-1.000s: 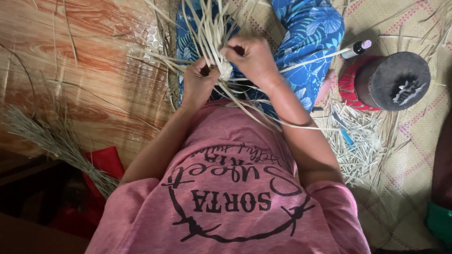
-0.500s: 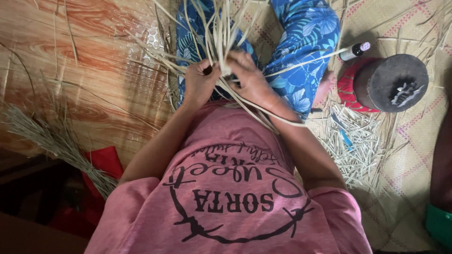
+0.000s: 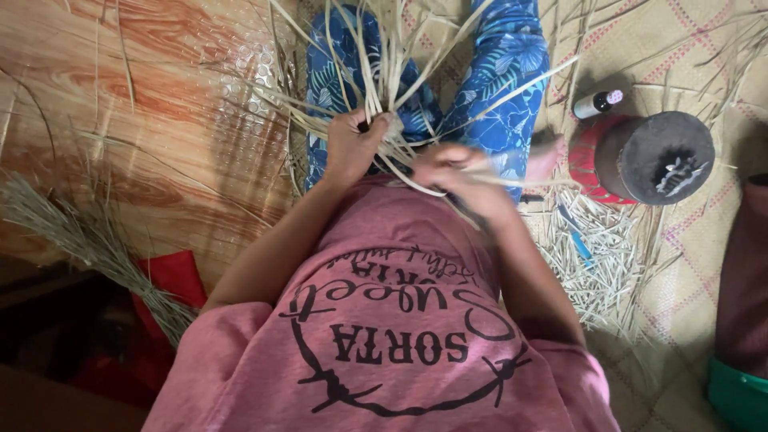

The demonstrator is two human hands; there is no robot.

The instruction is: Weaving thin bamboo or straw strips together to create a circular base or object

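Note:
A bunch of long pale straw strips (image 3: 384, 72) fans out over my lap, above my legs in blue flowered trousers (image 3: 504, 72). My left hand (image 3: 352, 148) is closed around the base of the bunch, thumb on top. My right hand (image 3: 460, 172), blurred with motion, sits just right of it and pinches a single strip that runs off to the right. My pink printed shirt fills the lower part of the view.
A dark round container (image 3: 664, 156) on a red base stands at right, with a small bottle (image 3: 596, 104) beside it. Cut straw pieces (image 3: 600, 256) litter the woven mat. A bundle of grass (image 3: 88, 240) lies on the wood-pattern floor at left, near red cloth (image 3: 172, 276).
My right hand has dropped from the top of the bunch down and to the right, drawing a strip with it. My left hand stays gripping the bunch.

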